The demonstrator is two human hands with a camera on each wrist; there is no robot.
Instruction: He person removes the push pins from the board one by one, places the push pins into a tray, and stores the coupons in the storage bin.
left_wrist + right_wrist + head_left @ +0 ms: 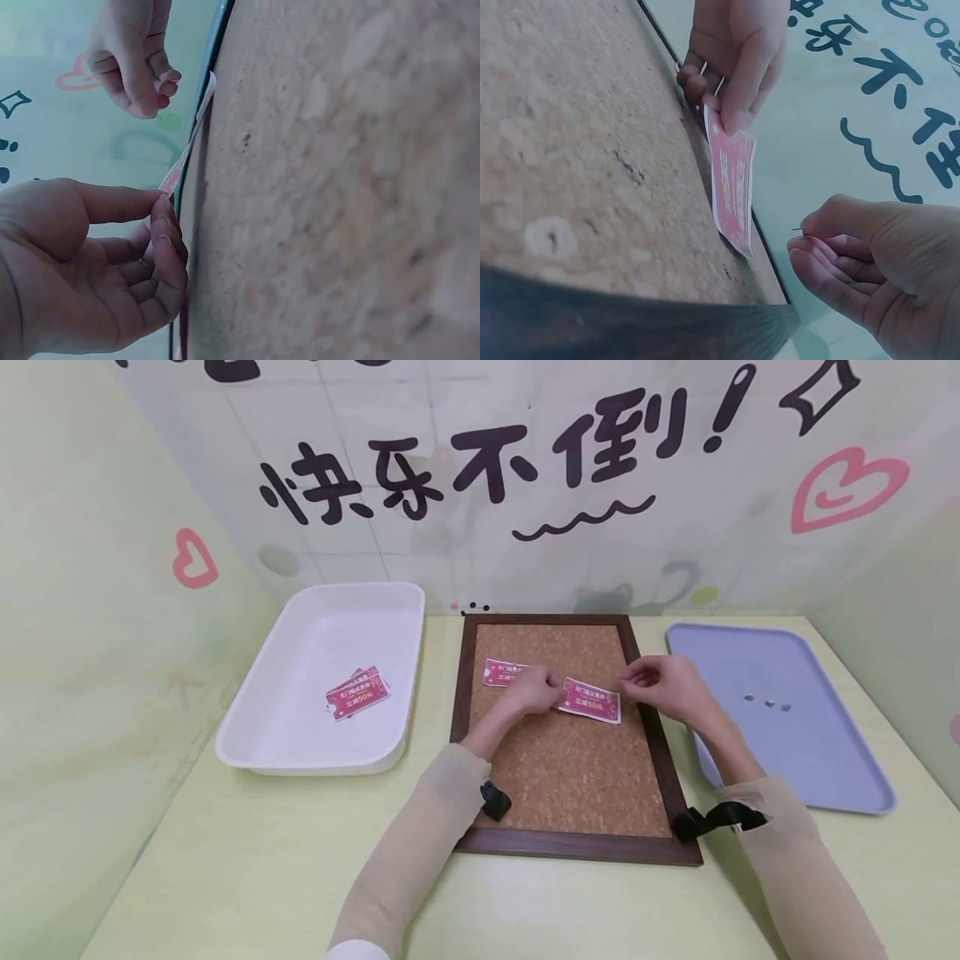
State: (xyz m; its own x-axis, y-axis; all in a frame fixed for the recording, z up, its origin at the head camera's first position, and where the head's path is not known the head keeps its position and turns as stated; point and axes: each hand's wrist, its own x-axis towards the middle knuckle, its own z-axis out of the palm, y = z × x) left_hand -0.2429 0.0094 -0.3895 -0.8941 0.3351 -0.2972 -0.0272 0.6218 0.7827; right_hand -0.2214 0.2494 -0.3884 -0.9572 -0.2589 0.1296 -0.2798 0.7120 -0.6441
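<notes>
My left hand point(534, 688) pinches the left edge of a red coupon point(590, 700) between thumb and fingertips. The coupon is held over the right part of a cork board point(570, 777) with a dark wooden frame, tilted off the cork in the right wrist view. Just right of the coupon, my right hand point(862, 262) pinches a thumbtack point(796, 229); its thin point sticks out and its head is hidden by the fingers. Another red coupon point(501, 672) lies on the board's upper left, partly covered by the left hand.
To the left stands a white bin point(270, 727) holding overlapping red coupons point(358, 693). A blue-purple tray point(795, 752) on the right carries three small silver tacks point(771, 703). Behind the board rises a printed wall point(450, 560).
</notes>
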